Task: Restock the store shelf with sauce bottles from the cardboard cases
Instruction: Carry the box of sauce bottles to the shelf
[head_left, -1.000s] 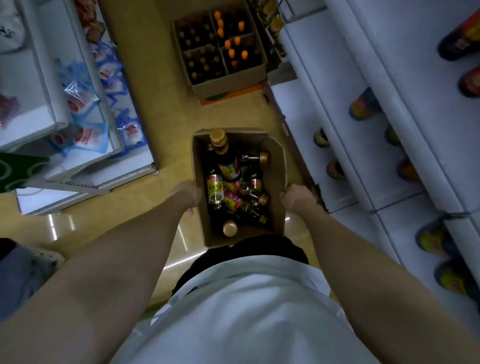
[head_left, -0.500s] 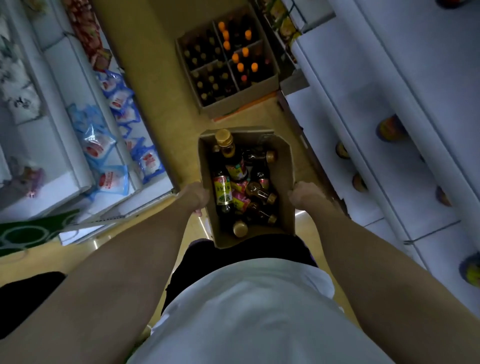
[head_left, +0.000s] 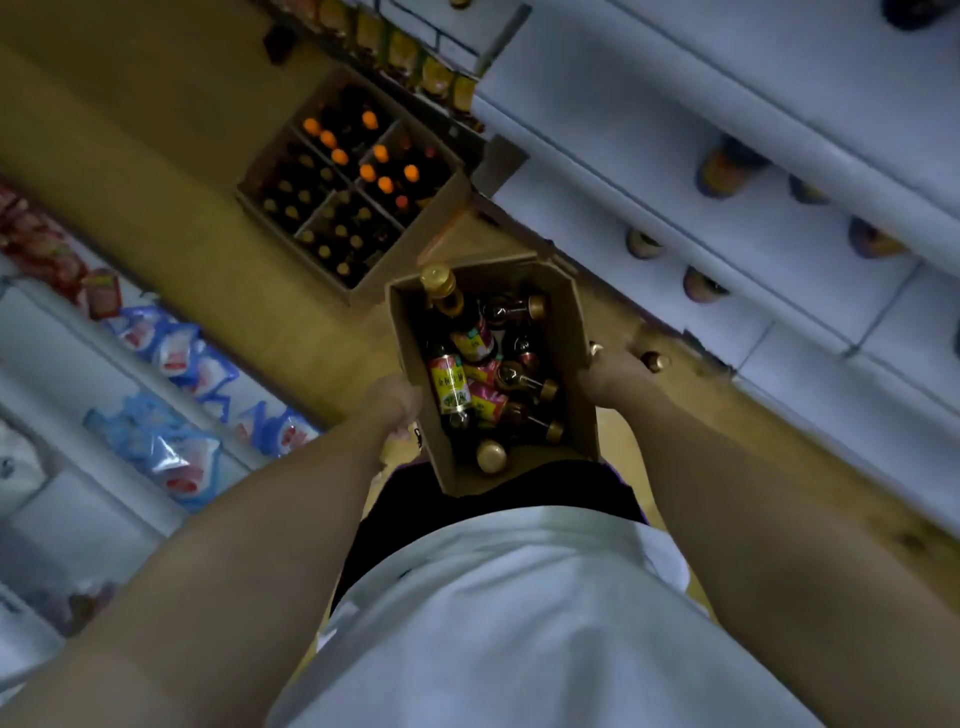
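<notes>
Between both clasping hands (head_left: 392, 410) (head_left: 613, 376), carton (head_left: 582, 415) of jumbled sauce bottles (head_left: 452, 387).

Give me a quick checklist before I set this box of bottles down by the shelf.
1. Left hand holds the carried box by its side: ok.
2. Right hand holds the other side: ok.
3. Bottles inside the box: jumbled, some lying down: not ok.
4. Floor beside the shelf free of clutter: cannot tell, the box hides it.
5. Second case on the floor is apart from the carried box: ok.
</notes>
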